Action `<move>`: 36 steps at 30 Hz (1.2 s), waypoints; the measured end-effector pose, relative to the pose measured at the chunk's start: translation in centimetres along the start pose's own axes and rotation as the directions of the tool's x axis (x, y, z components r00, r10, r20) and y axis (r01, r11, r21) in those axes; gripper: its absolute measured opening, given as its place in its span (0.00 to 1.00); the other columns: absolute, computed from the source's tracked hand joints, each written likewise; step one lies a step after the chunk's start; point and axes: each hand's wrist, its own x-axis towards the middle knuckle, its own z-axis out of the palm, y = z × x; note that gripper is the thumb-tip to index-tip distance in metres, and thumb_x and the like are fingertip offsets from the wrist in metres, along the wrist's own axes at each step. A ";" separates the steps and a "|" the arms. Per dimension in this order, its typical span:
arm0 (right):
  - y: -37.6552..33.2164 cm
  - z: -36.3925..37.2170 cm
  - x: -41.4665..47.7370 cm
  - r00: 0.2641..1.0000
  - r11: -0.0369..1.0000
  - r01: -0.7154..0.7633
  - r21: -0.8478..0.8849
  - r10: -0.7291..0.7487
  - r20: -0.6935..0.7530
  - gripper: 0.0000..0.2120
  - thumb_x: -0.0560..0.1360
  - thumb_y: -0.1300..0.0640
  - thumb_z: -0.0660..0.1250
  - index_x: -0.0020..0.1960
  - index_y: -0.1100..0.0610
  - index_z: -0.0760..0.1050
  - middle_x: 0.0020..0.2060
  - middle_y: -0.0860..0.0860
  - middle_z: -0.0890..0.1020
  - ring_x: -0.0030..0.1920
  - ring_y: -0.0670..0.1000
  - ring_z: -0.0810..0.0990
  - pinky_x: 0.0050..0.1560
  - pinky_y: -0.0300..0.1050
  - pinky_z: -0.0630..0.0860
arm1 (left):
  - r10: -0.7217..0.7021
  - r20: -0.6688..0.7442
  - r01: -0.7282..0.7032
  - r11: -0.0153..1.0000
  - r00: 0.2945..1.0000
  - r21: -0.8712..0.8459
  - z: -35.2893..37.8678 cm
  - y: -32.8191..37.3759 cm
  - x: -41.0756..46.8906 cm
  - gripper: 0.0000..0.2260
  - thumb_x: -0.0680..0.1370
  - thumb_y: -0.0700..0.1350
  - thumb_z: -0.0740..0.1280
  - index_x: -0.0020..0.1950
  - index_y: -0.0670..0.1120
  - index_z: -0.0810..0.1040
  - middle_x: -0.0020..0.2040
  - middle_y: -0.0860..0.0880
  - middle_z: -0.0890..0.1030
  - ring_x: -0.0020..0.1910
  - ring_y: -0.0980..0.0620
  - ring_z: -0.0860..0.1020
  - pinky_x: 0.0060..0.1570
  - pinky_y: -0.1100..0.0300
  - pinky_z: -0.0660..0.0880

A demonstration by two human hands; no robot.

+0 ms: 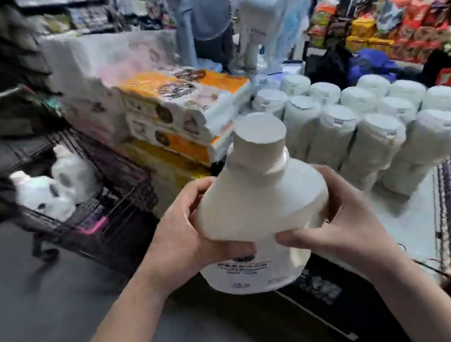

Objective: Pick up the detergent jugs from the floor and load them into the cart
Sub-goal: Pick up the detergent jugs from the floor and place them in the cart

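A large white detergent jug (259, 204) with a wide cap is up in the air in front of me, held from both sides. My left hand (187, 237) grips its left shoulder and my right hand (334, 221) grips its right side, thumbs curled onto the front. Several more white jugs (375, 127) stand packed together on the floor to the right. A black wire cart (111, 208) stands to the left with two white jugs (54, 187) lying inside it.
Stacked packs of tissue paper (178, 110) rise between the cart and the standing jugs. Shelves of colourful packets (413, 17) fill the right background. Wrapped fans (205, 19) stand behind. Grey floor (32, 307) stretches at lower left.
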 end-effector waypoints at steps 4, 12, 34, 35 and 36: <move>-0.9 8.9 5.3 0.993 1.000 0.027 0.002 -0.027 0.113 0.40 0.51 0.42 0.85 0.63 0.41 0.79 0.55 0.40 0.85 0.56 0.38 0.82 0.51 0.29 0.75 | -0.015 -0.120 0.021 0.999 0.993 0.044 -9.1 -3.1 0.0 0.44 0.52 0.58 0.88 0.66 0.64 0.76 0.61 0.55 0.84 0.62 0.51 0.82 0.62 0.41 0.80; -3.2 24.0 13.4 0.925 0.993 0.062 0.099 -0.094 0.367 0.42 0.52 0.41 0.86 0.65 0.40 0.77 0.59 0.39 0.85 0.61 0.39 0.82 0.55 0.32 0.77 | -0.048 -0.382 0.092 0.991 0.923 0.097 -23.1 -7.4 -2.2 0.42 0.51 0.57 0.87 0.63 0.64 0.77 0.61 0.57 0.84 0.64 0.54 0.80 0.66 0.46 0.78; -4.5 55.6 36.1 0.785 0.966 0.063 0.249 -0.202 0.585 0.42 0.54 0.52 0.89 0.66 0.45 0.78 0.57 0.41 0.85 0.59 0.41 0.83 0.56 0.35 0.79 | -0.149 -0.621 0.280 0.953 0.770 0.118 -53.1 -17.3 5.6 0.43 0.49 0.59 0.87 0.61 0.70 0.76 0.61 0.64 0.82 0.62 0.64 0.79 0.61 0.59 0.75; -4.4 56.8 37.2 0.784 0.968 0.061 0.243 -0.197 0.589 0.43 0.54 0.51 0.89 0.67 0.45 0.77 0.58 0.41 0.85 0.60 0.41 0.83 0.57 0.36 0.79 | -0.148 -0.615 0.282 0.951 0.774 0.125 -54.6 -17.7 6.3 0.43 0.49 0.61 0.87 0.61 0.70 0.76 0.61 0.64 0.82 0.62 0.64 0.79 0.60 0.60 0.75; -4.4 58.1 38.4 0.780 0.969 0.055 0.240 -0.192 0.595 0.44 0.53 0.50 0.89 0.67 0.44 0.77 0.58 0.41 0.85 0.60 0.41 0.82 0.58 0.37 0.79 | -0.150 -0.614 0.287 0.949 0.775 0.131 -56.0 -18.2 7.1 0.42 0.49 0.61 0.87 0.60 0.71 0.76 0.62 0.64 0.82 0.62 0.64 0.79 0.59 0.62 0.74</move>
